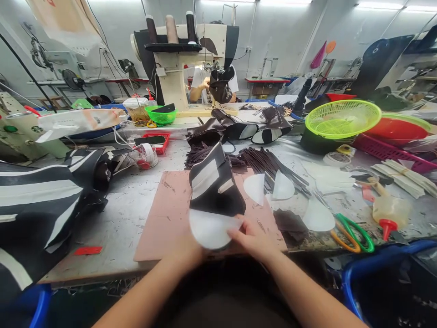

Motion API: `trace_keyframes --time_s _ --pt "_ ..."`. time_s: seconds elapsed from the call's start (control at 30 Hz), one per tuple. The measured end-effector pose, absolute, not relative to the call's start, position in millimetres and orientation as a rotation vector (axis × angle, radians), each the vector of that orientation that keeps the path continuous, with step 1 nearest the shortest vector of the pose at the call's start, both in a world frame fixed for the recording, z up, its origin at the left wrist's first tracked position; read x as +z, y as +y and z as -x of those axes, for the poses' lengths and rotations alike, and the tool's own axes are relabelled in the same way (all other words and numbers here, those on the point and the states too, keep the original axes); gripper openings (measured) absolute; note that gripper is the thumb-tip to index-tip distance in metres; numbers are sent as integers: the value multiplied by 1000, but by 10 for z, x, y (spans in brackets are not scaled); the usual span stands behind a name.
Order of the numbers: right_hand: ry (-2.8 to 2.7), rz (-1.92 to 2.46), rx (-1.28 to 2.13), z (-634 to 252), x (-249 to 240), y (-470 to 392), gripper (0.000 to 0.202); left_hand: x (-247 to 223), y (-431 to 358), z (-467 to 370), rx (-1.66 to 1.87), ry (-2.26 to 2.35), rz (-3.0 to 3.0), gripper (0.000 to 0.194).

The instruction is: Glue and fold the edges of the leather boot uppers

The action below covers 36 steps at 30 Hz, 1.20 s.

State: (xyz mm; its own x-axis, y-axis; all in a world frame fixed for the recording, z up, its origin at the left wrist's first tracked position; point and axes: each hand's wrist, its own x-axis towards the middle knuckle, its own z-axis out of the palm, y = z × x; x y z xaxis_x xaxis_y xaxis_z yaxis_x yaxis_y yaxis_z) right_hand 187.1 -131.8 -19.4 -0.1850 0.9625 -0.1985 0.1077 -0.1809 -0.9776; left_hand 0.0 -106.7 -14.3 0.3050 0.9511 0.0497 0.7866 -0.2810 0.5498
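A dark leather boot upper [218, 193] with white strips on its inner side lies in front of me, its toe end toward me. Over that near end is a white half-round sheet [211, 228]. My right hand [251, 234] pinches the sheet's right corner between thumb and fingers. At the sheet's lower left is my left hand [193, 246], smeared by motion, its fingers hidden behind or under the work. Both lie over a pink board [153, 214]. More white half-round pieces [283, 186] rest at the board's right edge and beyond it.
Green-and-orange-handled scissors [355, 234] and a red-tipped glue bottle [391, 214] lie at right. Dark strips [261, 164] and finished-looking boots [239, 127] are behind the board. Striped leather pieces [41, 196] pile at left. Across the table, a person works at a sewing machine [177, 73].
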Motion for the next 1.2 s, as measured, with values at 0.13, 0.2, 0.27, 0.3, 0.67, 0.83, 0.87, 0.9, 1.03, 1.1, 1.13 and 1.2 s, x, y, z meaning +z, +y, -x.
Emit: trace_keyframes --time_s 0.13,0.2,0.27,0.3,0.67,0.83,0.87,0.9,1.03,1.1,1.13,1.2 --pt "-1729 1638 1185 -2030 -98 -1111 12 -145 -999 137 576 1244 -2028 39" --pt "-1883 1741 1073 -2082 -20 -1064 12 -169 -945 175 653 1260 -1908 28" --pt "-1991 1827 948 -2080 30 -1050 13 -199 -916 178 653 1311 -1848 23" --pt "-2027 1850 906 -2066 40 -1051 13 -211 -912 171 631 1329 -1833 20" --pt "-2081 1944 778 -2009 1 -1063 12 -206 -900 163 478 1381 -1958 20" --pt "-2146 1970 675 -1964 35 -1053 18 -191 -916 125 398 1413 -2091 22" --pt "-2161 1984 667 -1949 39 -1058 17 -187 -929 119 368 1416 -2152 20" --pt "-2179 1993 652 -1933 39 -1068 16 -184 -947 116 344 1423 -2212 16" --pt "-2187 1973 300 -1881 -59 -1166 16 -209 -1038 118 402 1561 -2490 30" --pt "-2243 1781 53 -1857 -189 -1239 27 -246 -1080 109 361 1407 -2710 41" --pt "-2303 1631 -16 -1844 -270 -1276 32 -265 -1095 101 290 1271 -2785 43" --pt "-2427 1354 -39 -1812 -433 -1344 42 -292 -1118 83 113 1071 -2819 45"
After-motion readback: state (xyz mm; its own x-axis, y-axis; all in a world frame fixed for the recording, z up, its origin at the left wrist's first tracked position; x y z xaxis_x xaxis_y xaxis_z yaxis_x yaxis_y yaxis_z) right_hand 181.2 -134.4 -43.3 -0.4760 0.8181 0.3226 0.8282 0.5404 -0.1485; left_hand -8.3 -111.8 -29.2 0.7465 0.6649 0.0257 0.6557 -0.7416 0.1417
